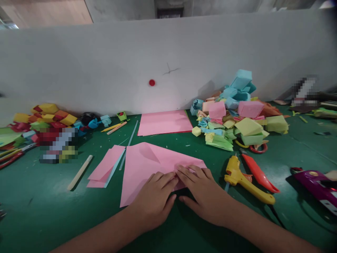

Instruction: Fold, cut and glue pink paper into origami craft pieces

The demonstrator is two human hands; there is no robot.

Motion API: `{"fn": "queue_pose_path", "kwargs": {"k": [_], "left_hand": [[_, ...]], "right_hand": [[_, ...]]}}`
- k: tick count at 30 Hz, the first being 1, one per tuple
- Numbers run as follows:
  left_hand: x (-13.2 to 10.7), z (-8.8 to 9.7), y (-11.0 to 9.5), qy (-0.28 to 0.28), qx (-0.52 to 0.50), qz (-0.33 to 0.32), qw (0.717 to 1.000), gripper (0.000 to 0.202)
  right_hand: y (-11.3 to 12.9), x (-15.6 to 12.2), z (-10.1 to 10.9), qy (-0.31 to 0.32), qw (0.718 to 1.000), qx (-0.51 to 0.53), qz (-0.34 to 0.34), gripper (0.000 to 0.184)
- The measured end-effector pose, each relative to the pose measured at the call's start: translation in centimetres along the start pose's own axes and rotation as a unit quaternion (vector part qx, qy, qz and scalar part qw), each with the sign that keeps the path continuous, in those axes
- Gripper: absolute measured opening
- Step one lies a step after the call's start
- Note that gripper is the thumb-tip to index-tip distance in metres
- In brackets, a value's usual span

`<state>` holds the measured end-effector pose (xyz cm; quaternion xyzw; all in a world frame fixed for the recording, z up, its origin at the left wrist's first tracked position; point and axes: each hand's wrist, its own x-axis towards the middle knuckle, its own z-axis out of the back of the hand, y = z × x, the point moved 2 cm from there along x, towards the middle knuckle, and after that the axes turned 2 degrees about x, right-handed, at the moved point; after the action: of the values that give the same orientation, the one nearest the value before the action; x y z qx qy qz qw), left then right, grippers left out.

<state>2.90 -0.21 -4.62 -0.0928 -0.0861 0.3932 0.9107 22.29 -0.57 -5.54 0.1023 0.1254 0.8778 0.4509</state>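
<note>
Pink paper sheet (147, 160) lies flat and partly folded on the green table (39, 218), directly in front of us. We place both hands on its near edge. The left hand (155, 198) and the right hand (204, 193) rest palm-down, fingers extended and held side by side, with the fingertips meeting over the crease; neither hand pinches anything. Most of the sheet extends away from the fingertips and to the left, so the left hand is nearer its bulk. Its long axis runs roughly left to right. The tapered corner points right, toward the yellow glue gun (247, 184) and the orange cutter (259, 174), which lie near the right hand.
</note>
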Motion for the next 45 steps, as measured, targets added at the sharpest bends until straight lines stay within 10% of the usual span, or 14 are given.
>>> {"fn": "queue_pose_path", "kwargs": {"k": [12,27,45], "left_hand": [[0.3,-0.2,1.2,-0.043,-0.014,0.039,0.998,0.026],[0.3,0.3,0.9,-0.029,0.0,0.046,0.999,0.036],[0.3,0.1,1.2,-0.037,0.024,0.001,0.999,0.03]], "right_hand": [[-0.8,-0.7,3.1,-0.036,0.977,0.126,0.167,0.038],[-4.3,-0.7,3.8,-0.131,0.989,0.052,0.041,0.046],[-7.0,-0.7,3.9,0.005,0.995,0.038,0.089,0.064]]}}
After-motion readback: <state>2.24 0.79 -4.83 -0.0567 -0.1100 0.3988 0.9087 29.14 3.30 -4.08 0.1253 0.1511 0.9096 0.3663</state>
